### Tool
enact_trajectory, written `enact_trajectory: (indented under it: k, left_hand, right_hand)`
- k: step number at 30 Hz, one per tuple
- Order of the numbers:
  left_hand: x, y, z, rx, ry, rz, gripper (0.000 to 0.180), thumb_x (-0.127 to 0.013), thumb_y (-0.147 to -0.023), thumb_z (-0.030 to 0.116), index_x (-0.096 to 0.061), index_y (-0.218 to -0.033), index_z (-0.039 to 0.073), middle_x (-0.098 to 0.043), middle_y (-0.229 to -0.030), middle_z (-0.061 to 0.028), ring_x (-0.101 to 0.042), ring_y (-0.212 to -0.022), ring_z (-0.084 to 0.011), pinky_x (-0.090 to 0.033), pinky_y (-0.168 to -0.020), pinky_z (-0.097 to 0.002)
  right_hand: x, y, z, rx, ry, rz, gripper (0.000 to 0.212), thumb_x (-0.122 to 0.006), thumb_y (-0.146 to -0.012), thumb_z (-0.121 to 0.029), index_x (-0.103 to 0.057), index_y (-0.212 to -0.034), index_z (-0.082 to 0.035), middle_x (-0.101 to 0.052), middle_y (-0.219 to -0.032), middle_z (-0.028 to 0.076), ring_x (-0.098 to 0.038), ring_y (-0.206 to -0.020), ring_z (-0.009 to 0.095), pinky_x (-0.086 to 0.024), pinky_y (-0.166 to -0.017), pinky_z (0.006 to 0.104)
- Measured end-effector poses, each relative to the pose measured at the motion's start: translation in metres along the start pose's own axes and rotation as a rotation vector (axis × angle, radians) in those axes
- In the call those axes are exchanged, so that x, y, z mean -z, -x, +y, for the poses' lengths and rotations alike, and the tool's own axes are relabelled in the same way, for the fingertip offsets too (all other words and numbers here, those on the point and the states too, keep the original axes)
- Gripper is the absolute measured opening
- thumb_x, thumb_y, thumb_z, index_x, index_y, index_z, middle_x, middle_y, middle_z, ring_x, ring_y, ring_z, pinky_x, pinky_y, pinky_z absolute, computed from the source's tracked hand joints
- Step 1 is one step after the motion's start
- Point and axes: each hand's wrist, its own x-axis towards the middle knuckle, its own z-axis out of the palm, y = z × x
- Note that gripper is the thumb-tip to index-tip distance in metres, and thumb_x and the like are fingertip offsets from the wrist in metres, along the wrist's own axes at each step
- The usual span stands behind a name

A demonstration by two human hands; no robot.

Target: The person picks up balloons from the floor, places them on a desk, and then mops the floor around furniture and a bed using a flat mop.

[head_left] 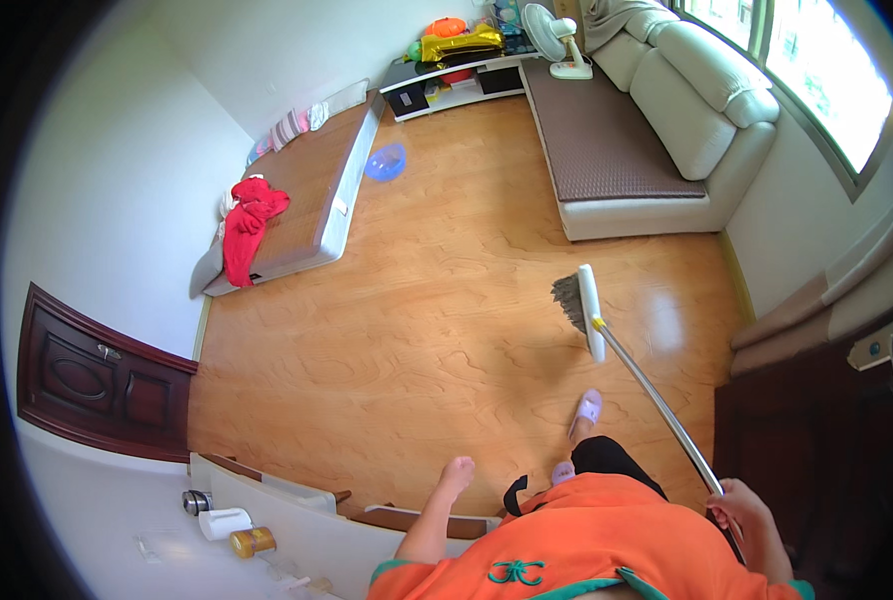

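Observation:
My right hand point(743, 503) is wrapped round the silver handle of a broom point(657, 400), at the lower right. The broom's white head point(591, 312) is out over the wooden floor in front of me, its dark grey bristles point(568, 297) pointing left. Whether the bristles touch the floor is hard to tell. On the other side, my left hand point(455, 475) hangs in a loose fist with nothing visible in it. Below it stands a bench or chair with a brown seat point(422, 520).
A cream sofa point(637, 215) stands at the far right with a white fan point(564, 45) on it. At left, a low bed point(312, 190) carries red clothing point(255, 222); a blue balloon-like object point(386, 162) lies beside it. A white table point(157, 530) holds jars. Dark doors point(107, 370) flank the room.

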Motion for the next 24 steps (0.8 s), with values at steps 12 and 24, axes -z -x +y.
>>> enact_trajectory:
  k: [12, 24]
  left_hand:
    - [0.076, -0.044, 0.034, 0.177, 0.117, 0.193, 0.020, -0.042, -0.073, 0.011, -0.039, -0.053, 0.009, -0.037, -0.048, 0.0027, -0.037, -0.041, -0.0083, -0.025, -0.036, -0.0227]
    - [0.118, -0.157, 0.139, 0.151, -0.237, 0.103, 0.023, -0.047, -0.072, 0.023, -0.059, -0.079, 0.005, -0.059, -0.074, -0.0129, -0.056, -0.067, -0.0225, -0.043, -0.061, -0.0346]
  right_hand:
    - [0.001, -0.144, -0.279, 0.018, 0.151, -0.245, 0.014, -0.057, -0.071, -0.011, -0.047, -0.064, -0.004, -0.046, -0.052, 0.002, -0.044, -0.042, 0.012, -0.039, -0.038, 0.0257]
    - [-0.062, -0.223, -0.468, 0.057, 0.314, -0.222, 0.011, -0.058, -0.069, -0.013, -0.056, -0.064, -0.004, -0.053, -0.057, 0.003, -0.047, -0.044, 0.010, -0.037, -0.041, 0.0228]
